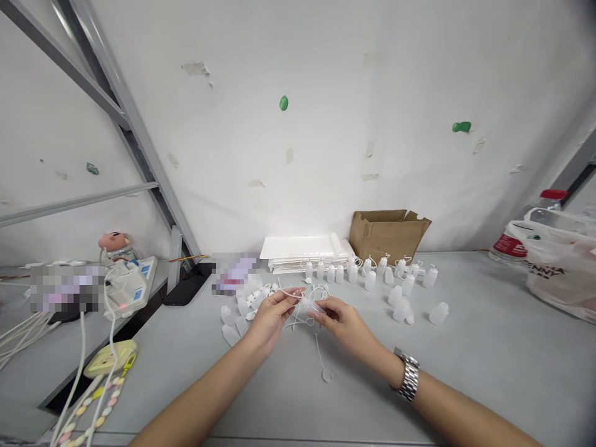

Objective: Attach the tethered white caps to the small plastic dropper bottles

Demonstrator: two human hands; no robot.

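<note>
My right hand [343, 321] grips a small translucent plastic bottle [313, 305], tilted over the middle of the table. At the bottle's upper end, the fingers of my left hand [272, 315] pinch a thin white strap [292, 294]. Fingers partly cover both the bottle and the strap. Loose white ring straps [321, 290] lie tangled just behind my hands, and a single ring strap [327, 376] lies nearer to me. Left of my left hand is a pile of small bottles and white caps [242, 304].
Several capped bottles [352, 273] stand in rows at the back, before white sheets [305, 251] and a cardboard box [388, 236]. Uncapped bottles [438, 313] are on the right. A plastic bag [563, 267] sits far right; a power strip [133, 288] and cables lie left.
</note>
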